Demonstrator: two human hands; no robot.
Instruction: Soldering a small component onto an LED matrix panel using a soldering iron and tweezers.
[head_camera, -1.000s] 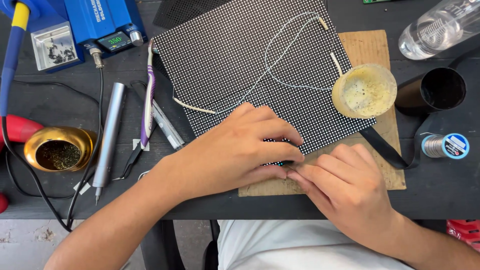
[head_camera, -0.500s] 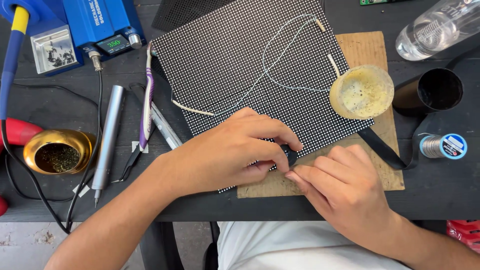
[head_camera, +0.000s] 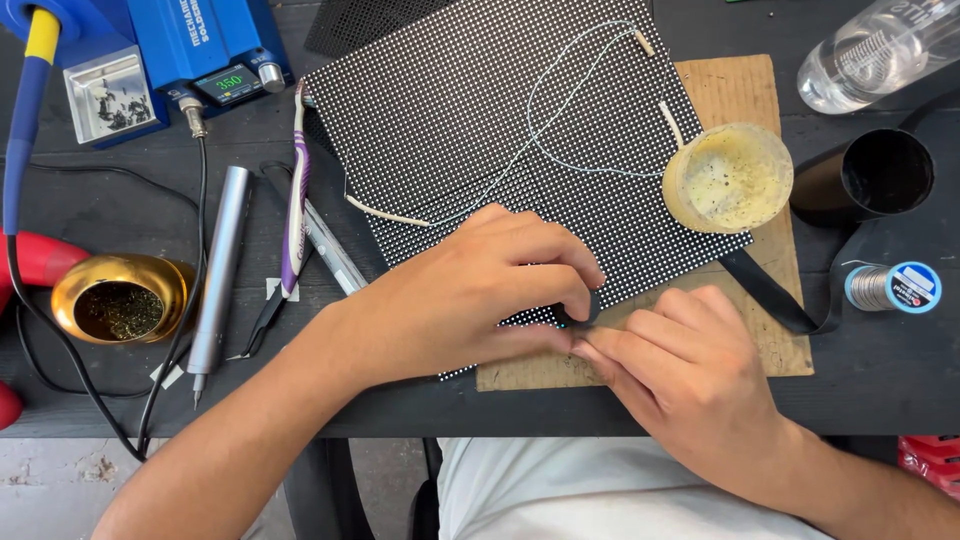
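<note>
Pinching a small black piece (head_camera: 578, 312) at the near edge of the dotted panel (head_camera: 500, 120), left hand (head_camera: 470, 290) and right hand (head_camera: 680, 370) meet closed; a slip could knock the paste cup (head_camera: 727, 178) nearby.

Dark surface (head_camera: 240, 130), crowded. Blue station (head_camera: 190, 50) sits top left, a brass cup (head_camera: 120, 300) below it, then a silver pen tool (head_camera: 218, 260) and a toothbrush (head_camera: 296, 190) side by side. Centre, a cardboard sheet (head_camera: 770, 330) lies flat. Far right: clear bottle (head_camera: 880, 50), black cup (head_camera: 870, 175), solder spool (head_camera: 893, 288), near one another.
</note>
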